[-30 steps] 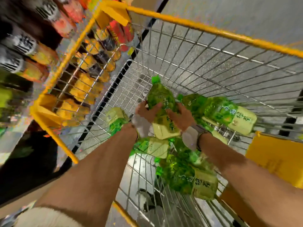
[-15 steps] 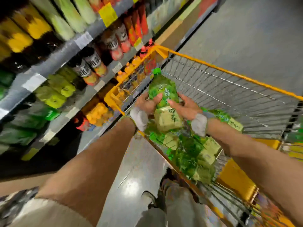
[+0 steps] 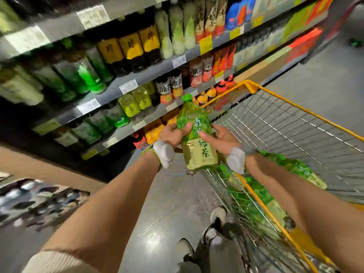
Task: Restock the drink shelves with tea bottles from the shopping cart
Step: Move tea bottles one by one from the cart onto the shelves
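Bottle [image 3: 197, 134] sits near the centre of your view, upright with its green cap at 12 o'clock and its pale label base at 6, lifted above the near corner of the cart [image 3: 295, 123]. You hold it between both hands, probably because a full bottle this big is heavy and slick, and two grips keep it from tipping as you swing it round.

Your left hand [image 3: 173, 133] is at the bottle's 9 o'clock, fingers curled round the body and the thumb laid across the green part of the label. Your right hand [image 3: 220, 137] is at 3 o'clock, thumb pressed on the front and the fingers wrapped behind, out of sight, so you cannot tell how far they close. Both wrists carry white pads.

At 4 o'clock from the bottle, more green tea bottles [image 3: 256, 194] lie on their sides in the cart, so plenty is left to move. The cart is parked hard beside the shelves [image 3: 137, 77], which keeps the carry short.

The shelves fill the view from 9 to 1 o'clock. Yellow-green bottles [image 3: 136, 101] stand at 10 o'clock from yours, a likely match for it, though blur hides their labels. Keep the cap up and the label facing you, so it goes in facing the aisle.
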